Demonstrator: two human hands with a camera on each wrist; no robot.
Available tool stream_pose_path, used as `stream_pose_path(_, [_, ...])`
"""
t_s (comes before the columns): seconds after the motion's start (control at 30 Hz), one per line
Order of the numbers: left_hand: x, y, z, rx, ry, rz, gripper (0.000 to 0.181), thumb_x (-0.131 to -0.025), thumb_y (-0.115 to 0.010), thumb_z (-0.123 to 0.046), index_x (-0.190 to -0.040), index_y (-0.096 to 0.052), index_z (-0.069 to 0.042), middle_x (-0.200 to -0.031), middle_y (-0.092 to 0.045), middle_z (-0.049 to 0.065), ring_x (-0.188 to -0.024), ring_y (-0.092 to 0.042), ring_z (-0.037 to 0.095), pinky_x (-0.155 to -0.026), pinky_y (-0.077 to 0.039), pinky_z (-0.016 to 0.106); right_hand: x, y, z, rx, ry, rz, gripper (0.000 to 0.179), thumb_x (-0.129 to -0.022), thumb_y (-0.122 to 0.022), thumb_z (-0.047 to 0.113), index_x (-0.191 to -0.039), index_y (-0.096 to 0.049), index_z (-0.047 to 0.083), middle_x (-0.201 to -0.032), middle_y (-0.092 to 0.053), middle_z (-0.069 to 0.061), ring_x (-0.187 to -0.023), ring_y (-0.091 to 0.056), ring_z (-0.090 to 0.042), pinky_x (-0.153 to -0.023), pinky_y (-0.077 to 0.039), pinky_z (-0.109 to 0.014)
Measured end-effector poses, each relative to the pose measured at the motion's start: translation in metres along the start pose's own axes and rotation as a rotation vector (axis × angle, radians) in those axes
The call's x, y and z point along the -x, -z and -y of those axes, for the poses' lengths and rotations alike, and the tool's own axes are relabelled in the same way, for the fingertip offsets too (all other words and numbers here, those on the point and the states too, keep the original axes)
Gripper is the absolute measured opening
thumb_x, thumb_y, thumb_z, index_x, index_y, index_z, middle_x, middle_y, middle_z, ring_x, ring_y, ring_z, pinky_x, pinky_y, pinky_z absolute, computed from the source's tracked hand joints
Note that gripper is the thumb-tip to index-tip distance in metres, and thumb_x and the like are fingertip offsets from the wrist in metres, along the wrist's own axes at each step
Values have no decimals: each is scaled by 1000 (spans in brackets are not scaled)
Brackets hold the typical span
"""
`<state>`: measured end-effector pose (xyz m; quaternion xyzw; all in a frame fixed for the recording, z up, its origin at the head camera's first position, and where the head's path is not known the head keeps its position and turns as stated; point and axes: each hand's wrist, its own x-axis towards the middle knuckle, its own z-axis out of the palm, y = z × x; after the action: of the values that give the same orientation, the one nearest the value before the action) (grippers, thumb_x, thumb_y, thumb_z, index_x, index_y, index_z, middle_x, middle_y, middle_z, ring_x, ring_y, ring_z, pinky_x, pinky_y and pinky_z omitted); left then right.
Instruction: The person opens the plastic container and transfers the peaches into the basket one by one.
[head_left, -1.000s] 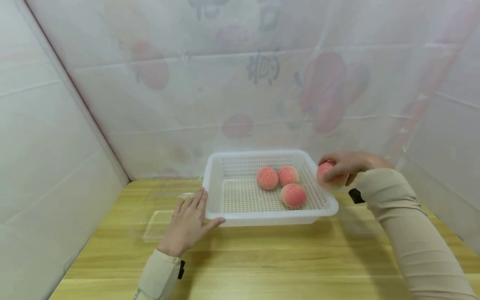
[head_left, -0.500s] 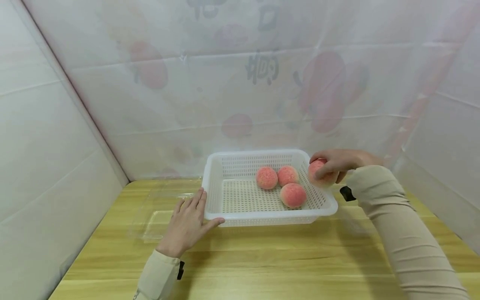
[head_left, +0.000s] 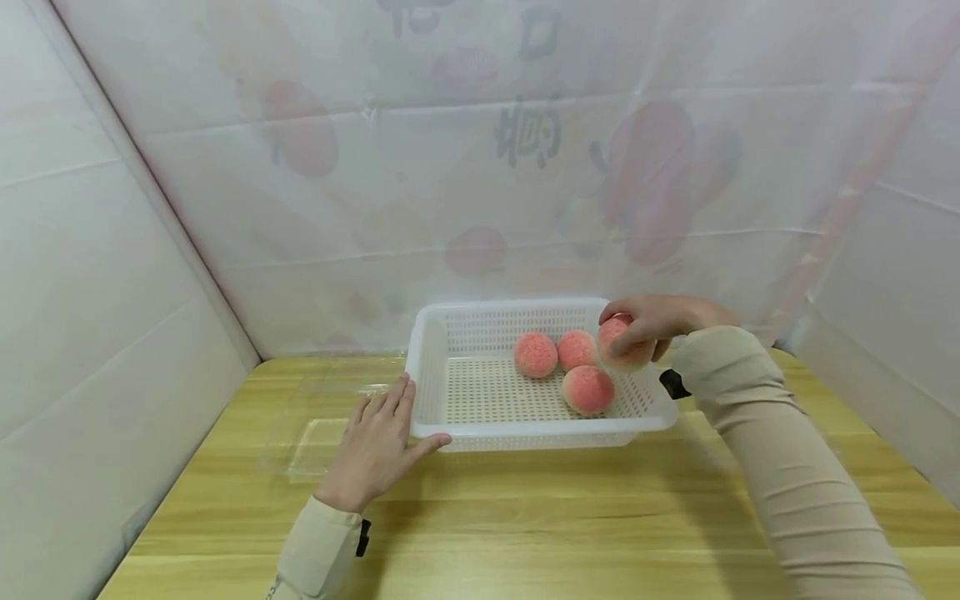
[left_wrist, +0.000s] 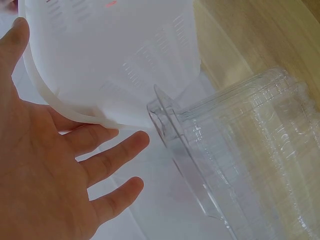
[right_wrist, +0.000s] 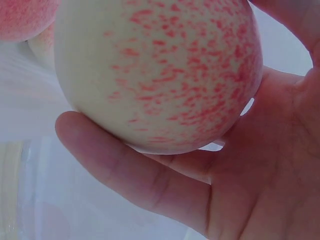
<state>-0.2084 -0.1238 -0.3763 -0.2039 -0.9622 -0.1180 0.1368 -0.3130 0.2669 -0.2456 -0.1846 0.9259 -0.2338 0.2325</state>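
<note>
My right hand (head_left: 660,321) grips a pink-and-cream peach (right_wrist: 165,75) over the right end of the white plastic basket (head_left: 517,428). Its fingers curl round the fruit in the right wrist view. Inside the basket sit a peach on the left (head_left: 535,355), one behind (head_left: 577,349) and one in front (head_left: 588,390), grouped toward the right side. My left hand (head_left: 375,450) rests at the basket's front left corner with fingers extended and thumb along the front rim. In the left wrist view those fingers (left_wrist: 112,157) lie spread against the rim.
A clear plastic container (left_wrist: 250,145) stands on the wooden table (head_left: 525,533) left of the basket, close to my left fingers. White printed sheeting (head_left: 390,192) rises directly behind the basket, with more at both sides.
My right hand has carried the peach leftward, from beyond the basket's right rim to above its inside, close to the other peaches. The left hand and basket have stayed put.
</note>
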Motion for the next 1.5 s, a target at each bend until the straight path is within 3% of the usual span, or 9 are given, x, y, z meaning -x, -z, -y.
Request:
stream_pose_path(0.6, [1,-1,2,11,6,-1,91,-96,-60,-58,-150,-38,11,-154,-41,27,-134,-47,45,-111,-32,64,-23,-11,14,-19,53,41,63,-91,-67,19,-143,-43,-7,-127,-53,-23,-94,-63,-28,-69,-60,-46])
stream_pose_path(0.97, [1,-1,3,2,6,1,91,-96,-59,-58,-150,-38,12,-154,-40,27,-134,-48,45,-111,-32,64,-33,-19,26,-15,48,28,66,-89,-70,17,-143,-41,-6,-128,-52,-26,-91,-63,-28,-69,-59,-45])
stream_pose_path(1.2, [2,-2,3,8,4,-12,91,-96,-60,-58,-150,-39,11,-154,-41,27,-133,-48,44,-110,-33,64,-42,-25,26,-38,20,21,66,-88,-70,16,-140,-38,-8,-124,-51,-23,-81,-57,-23,-65,-56,-37])
stream_pose_path(1.5, [2,-3,3,-19,-15,-39,91,-95,-62,-57,-148,-40,12,-152,-43,28,-132,-50,45,-109,-35,62,-45,-30,31,-42,57,13,57,-87,-69,16,-135,-46,-5,-120,-55,-20,-94,-60,-27,-74,-57,-41])
